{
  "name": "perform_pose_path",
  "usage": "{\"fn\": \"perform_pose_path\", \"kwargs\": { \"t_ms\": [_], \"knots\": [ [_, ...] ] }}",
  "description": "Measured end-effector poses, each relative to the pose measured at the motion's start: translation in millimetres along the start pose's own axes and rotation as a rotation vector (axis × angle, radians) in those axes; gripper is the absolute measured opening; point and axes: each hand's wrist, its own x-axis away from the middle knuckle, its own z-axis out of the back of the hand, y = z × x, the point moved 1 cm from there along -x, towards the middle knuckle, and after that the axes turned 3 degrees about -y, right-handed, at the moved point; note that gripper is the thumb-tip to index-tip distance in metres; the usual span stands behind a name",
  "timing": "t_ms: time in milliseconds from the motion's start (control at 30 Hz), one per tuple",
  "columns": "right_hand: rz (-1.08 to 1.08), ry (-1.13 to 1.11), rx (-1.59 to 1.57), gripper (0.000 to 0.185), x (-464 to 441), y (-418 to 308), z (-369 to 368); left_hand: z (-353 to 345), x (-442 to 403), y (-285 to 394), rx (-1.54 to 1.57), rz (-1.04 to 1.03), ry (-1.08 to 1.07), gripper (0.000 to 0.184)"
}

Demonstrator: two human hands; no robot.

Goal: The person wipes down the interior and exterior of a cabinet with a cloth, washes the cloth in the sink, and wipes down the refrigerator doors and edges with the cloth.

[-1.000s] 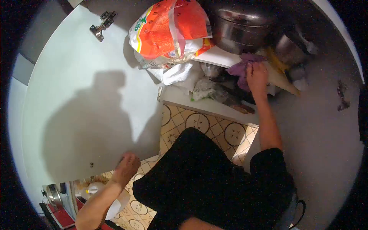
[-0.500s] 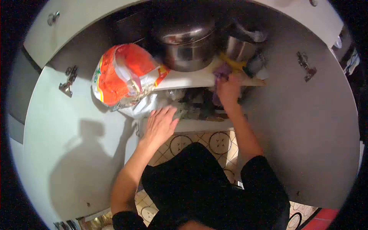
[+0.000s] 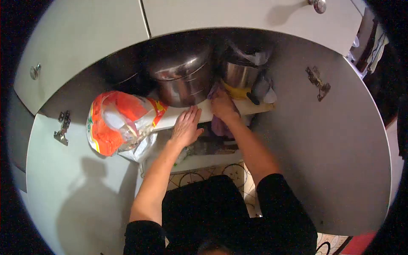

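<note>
The right hand (image 3: pixel 224 106) is reaching onto the white shelf (image 3: pixel 205 113) in the middle of the frame. Its grip is closing narrowly on a soft purple cloth (image 3: pixel 220 127), with the fingers bending over it. Some cloth is poking out above the fingers, and the rest is hanging below the shelf edge, probably because it is floppy and only its top part is being held.

The left hand (image 3: pixel 186 129), a bit left of the middle, is lying flat with its fingers nearly straight. Its grip is staying wide and is holding nothing. The fingers are resting over the shelf edge, maybe to help the person lean in. I cannot tell if the tips are touching the big shiny pot (image 3: pixel 180 83) just above them.

That pot is sitting upright, likely because its bottom is flat. A smaller pot (image 3: pixel 240 75) is standing to its right, and a yellow thing (image 3: pixel 239 93) is lying in front of it. At the left of the frame, a puffy orange and white bag (image 3: pixel 105 136) is bulging past the shelf end, perhaps being too fat to fit.
</note>
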Motion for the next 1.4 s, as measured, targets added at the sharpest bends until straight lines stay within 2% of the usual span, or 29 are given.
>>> {"fn": "perform_pose_path", "kwargs": {
  "t_ms": [33, 100, 167, 233, 300, 367, 433, 467, 600, 667, 767, 867, 933, 1000, 1100, 1167, 1267, 1300, 1367, 1400],
  "knots": [
    [0.021, -0.008, 0.026, 0.031, -3.3, -0.8, -7.9, 1.4, -2.7, -1.2, -0.006, -0.005, -0.001, 0.077],
    [-0.078, 0.208, -0.045, 0.031, -12.6, 1.2, -35.0, -0.2, 0.7, -1.9, -0.004, -0.013, -0.016, 0.076],
    [-0.153, 0.172, -0.074, 0.033, 2.1, -5.9, -40.3, -4.1, 3.3, -1.9, -0.007, 0.009, -0.048, 0.076],
    [-0.191, -0.082, -0.049, 0.038, 12.5, -2.2, -12.5, -5.7, 0.0, -5.1, 0.008, 0.001, -0.046, 0.076],
    [-0.183, 0.078, -0.196, 0.041, 41.3, 1.3, 17.2, -5.9, 0.1, -6.8, 0.0, -0.019, -0.053, 0.076],
    [-0.233, 0.012, -0.256, 0.044, 59.2, 7.3, 36.8, -4.9, 1.6, -7.5, -0.011, -0.029, -0.038, 0.075],
    [-0.36, -0.281, -0.233, 0.044, 72.2, 16.6, 45.3, -6.0, 0.0, -9.0, -0.015, -0.013, -0.049, 0.075],
    [-0.352, -0.159, -0.102, 0.044, 84.6, 28.3, 29.0, -7.6, 0.3, -8.1, -0.013, -0.001, -0.054, 0.075],
    [-0.537, -0.167, -0.024, 0.045, 119.3, 69.2, 50.5, -6.2, 0.3, -7.7, -0.014, 0.005, -0.048, 0.076],
    [-0.497, 0.238, 0.148, 0.045, 145.9, 102.8, 4.7, -6.5, 1.0, -5.5, 0.003, 0.009, -0.041, 0.076],
    [-0.544, 0.143, 0.216, 0.05, 141.2, 100.5, 15.1, -7.1, -0.6, -3.7, -0.015, 0.017, -0.037, 0.077],
    [-0.529, 0.313, 0.088, 0.045, 130.7, 90.1, 16.6, -8.5, 0.1, -2.2, -0.019, 0.03, -0.044, 0.078],
    [-0.809, -0.153, -0.279, 0.038, 126.4, 77.4, 15.7, -10.6, 2.3, -1.6, -0.028, 0.058, -0.071, 0.078],
    [-0.518, 0.122, 0.068, 0.032, 124.7, 62.4, -6.2, -10.3, -4.4, 1.9, -0.033, 0.061, -0.083, 0.079],
    [-0.33, 0.28, -0.178, 0.037, 100.2, -6.3, 35.0, -11.1, -2.0, -0.1, -0.077, 0.039, -0.076, 0.081],
    [-0.226, 0.388, -0.156, 0.035, 97.3, -34.8, 56.4, -9.9, -1.2, -2.7, -0.063, 0.039, -0.092, 0.081],
    [-0.284, 0.212, -0.187, 0.035, 116.2, 0.2, 64.6, -3.4, -3.2, 0.4, -0.055, 0.033, -0.112, 0.08],
    [-0.4, 0.023, -0.107, 0.037, 123.1, 24.8, 50.5, -1.3, -3.4, 1.0, -0.053, 0.034, -0.12, 0.079],
    [-0.714, -0.328, -0.154, 0.039, 125.5, 92.2, -16.2, -1.2, -3.5, 2.2, -0.046, 0.033, -0.083, 0.078],
    [-0.749, -0.264, -0.108, 0.041, 130.7, 103.3, -22.2, -2.7, 0.0, 1.9, -0.044, 0.035, -0.074, 0.077]
  ]
}}
